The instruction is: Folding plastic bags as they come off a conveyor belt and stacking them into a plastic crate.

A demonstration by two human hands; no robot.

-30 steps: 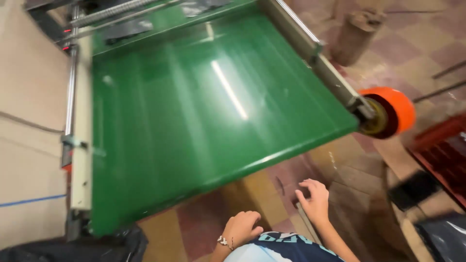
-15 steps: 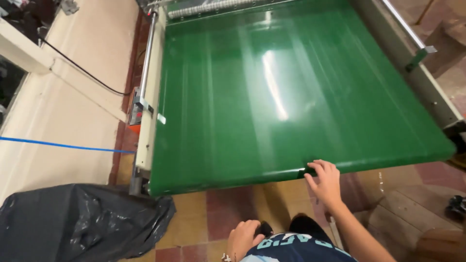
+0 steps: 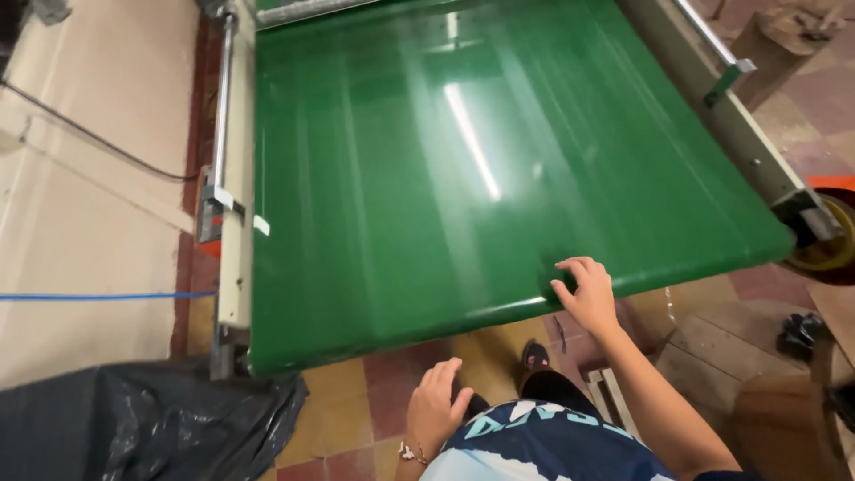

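I see right hand [image 3: 585, 294] at 5 o'clock, fingers spread and curled onto near edge of green conveyor belt [image 3: 463, 169], pinching nothing, likely steadying against it; belt fills centre, sloping toward 12 o'clock; left hand [image 3: 436, 410] at 6 o'clock, loosely spread, empty, hanging above tiled floor [image 3: 356, 410]; black plastic bag [image 3: 134, 419] at 8 o'clock beside cream side rail [image 3: 236, 240]; orange wheel [image 3: 828, 240] at 3 o'clock

I see my right hand [image 3: 583, 294] resting its fingertips on the near edge of the wide, glossy green belt [image 3: 463, 169], fingers curled, gripping nothing. My left hand [image 3: 435, 405] hangs loose over the tiled floor [image 3: 356, 401]. A black plastic bag [image 3: 142, 423] lies at the belt's left corner.
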